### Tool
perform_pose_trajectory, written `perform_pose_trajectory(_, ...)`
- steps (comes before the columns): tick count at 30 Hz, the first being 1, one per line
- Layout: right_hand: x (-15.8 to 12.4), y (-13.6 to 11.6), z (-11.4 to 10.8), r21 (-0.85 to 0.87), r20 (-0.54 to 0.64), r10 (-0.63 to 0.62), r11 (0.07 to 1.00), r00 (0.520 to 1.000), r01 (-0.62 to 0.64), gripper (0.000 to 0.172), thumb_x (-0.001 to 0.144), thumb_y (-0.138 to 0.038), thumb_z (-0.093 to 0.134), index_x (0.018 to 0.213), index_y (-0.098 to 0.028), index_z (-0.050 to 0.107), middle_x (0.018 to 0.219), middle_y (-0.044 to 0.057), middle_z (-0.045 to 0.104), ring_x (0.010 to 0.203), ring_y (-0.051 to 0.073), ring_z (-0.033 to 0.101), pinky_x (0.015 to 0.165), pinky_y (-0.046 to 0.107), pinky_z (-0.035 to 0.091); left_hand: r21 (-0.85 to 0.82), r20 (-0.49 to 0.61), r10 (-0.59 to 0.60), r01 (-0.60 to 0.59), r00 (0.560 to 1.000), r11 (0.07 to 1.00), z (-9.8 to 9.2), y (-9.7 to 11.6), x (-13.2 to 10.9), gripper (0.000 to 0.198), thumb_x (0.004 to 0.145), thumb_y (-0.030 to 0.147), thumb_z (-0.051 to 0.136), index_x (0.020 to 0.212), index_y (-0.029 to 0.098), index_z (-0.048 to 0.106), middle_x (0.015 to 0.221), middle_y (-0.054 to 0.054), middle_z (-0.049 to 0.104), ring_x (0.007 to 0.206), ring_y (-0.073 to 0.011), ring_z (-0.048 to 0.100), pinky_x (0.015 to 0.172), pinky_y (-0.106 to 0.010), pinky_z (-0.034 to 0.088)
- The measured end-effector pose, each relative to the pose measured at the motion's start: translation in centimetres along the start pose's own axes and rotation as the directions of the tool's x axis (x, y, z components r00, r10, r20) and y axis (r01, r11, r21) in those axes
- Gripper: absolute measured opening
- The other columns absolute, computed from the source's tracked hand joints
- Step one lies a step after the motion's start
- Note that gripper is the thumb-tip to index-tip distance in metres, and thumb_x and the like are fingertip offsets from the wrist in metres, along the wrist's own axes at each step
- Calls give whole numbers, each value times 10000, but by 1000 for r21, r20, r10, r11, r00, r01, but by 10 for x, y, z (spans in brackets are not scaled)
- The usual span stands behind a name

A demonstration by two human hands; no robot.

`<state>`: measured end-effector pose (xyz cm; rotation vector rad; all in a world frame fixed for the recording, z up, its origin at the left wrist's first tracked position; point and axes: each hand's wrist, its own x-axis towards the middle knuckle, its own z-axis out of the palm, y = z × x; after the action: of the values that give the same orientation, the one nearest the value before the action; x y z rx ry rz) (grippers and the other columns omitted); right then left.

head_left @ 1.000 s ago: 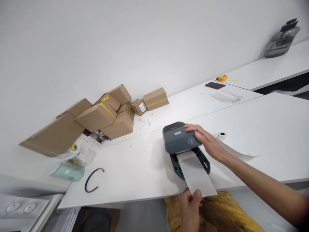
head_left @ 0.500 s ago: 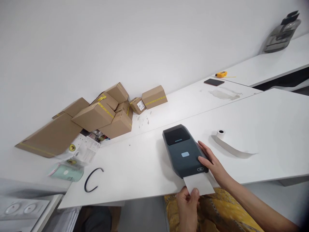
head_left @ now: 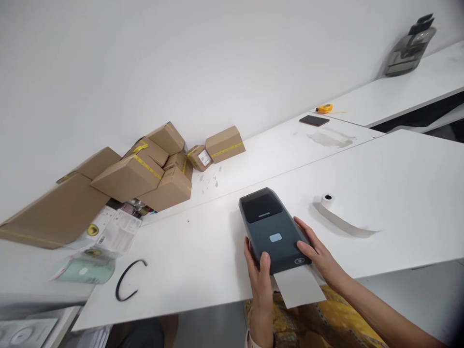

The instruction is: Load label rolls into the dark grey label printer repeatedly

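We clasp a boxy, dark slate-blue plastic printer (head_left: pixel 266 229) between left hand (head_left: pixel 261 280) and right hand (head_left: pixel 319 255); white rectangular paper (head_left: pixel 300 288) protrudes.

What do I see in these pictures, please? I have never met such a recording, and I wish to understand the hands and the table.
There is no robot here: every picture comes from one camera on a person's head, looking forward and down. The left hand and right hand hold the sides of a dark device, which seems to rest near the front edge of a white table. Blank paper sticks out of its near end. Around lie a partly unrolled paper roll, a dark curved band, a yellow tape measure and piled cardboard boxes.
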<state>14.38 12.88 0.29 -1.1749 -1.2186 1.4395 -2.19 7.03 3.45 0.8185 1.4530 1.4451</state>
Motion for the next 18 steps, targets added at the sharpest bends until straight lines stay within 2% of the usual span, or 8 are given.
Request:
perform_pose_trajectory(4,0,8,0,-4,-5,-22,1000,1000,22,789,877,-693,545,1558,-367,316,1643,75,357,1476,350,384,1171,533,391,49,-9,-8,9,1000,999,-2,-11,0,939,866,699,582,1579,163,287,1639,-186,351,1463,-326,429,1081,-346,501)
perform_pose_trajectory(10,-1,5,4,34,-37,-51,998,998,52,809,873,-684,564,1566,-364,298,1635,86,372,1481,346,378,1169,539,388,147,-111,46,-30,993,989,3,-14,0,844,894,667,555,1547,166,369,1634,-170,366,1468,-321,417,1099,-345,477)
perform_pose_trajectory(15,1,16,-6,26,19,-72,997,997,71,800,870,-697,568,1562,-369,335,1656,50,349,1514,338,328,1202,529,353,84,-5,82,-81,997,993,0,-1,-2,842,884,673,575,1527,163,391,1564,-192,461,1389,-313,510,1057,-351,503)
perform_pose_trajectory(16,2,21,-10,49,41,-76,996,996,74,791,876,-707,550,1561,-370,341,1662,41,338,1524,330,310,1217,524,332,72,-20,77,-75,997,995,-4,-2,-8,836,881,673,582,1524,174,394,1557,-187,469,1374,-303,525,1049,-341,504)
perform_pose_trajectory(18,3,31,-17,138,73,-70,989,995,60,744,915,-725,459,1559,-369,348,1656,40,355,1522,308,323,1232,522,309,69,-143,60,-50,988,996,-12,-11,-23,792,861,694,597,1467,201,471,1497,-166,534,1309,-285,575,1012,-323,515)
